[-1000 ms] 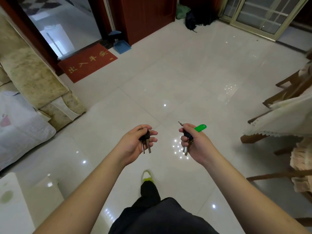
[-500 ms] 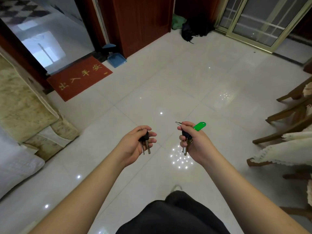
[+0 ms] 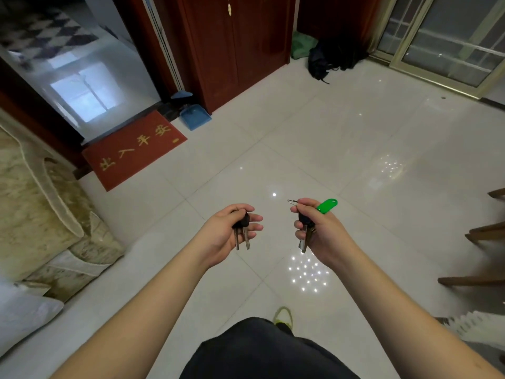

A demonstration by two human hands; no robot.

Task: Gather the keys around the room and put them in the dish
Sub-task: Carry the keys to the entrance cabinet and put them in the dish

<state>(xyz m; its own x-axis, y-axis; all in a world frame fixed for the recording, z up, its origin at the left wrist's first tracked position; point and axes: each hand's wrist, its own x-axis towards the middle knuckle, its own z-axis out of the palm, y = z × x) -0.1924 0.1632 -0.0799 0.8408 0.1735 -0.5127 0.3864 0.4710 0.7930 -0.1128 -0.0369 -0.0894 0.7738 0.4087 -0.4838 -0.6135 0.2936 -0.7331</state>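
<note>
Keys were split between both hands, probably so neither bunch tangled while being carried. The left hand [image 3: 226, 233] was closed on a black-headed pair of keys [image 3: 242, 233], blades hanging down. The right hand [image 3: 318, 233] gripped a second bunch [image 3: 305, 231] with its green tag [image 3: 327, 205] poking out above the knuckles. No dish was visible over the tiled floor [image 3: 314, 138], so delivery seemed pending.

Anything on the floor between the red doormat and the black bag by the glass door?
Yes, in the head view: a blue dustpan beside the red doormat, then the dark red cabinet's base before the black bag.
</note>
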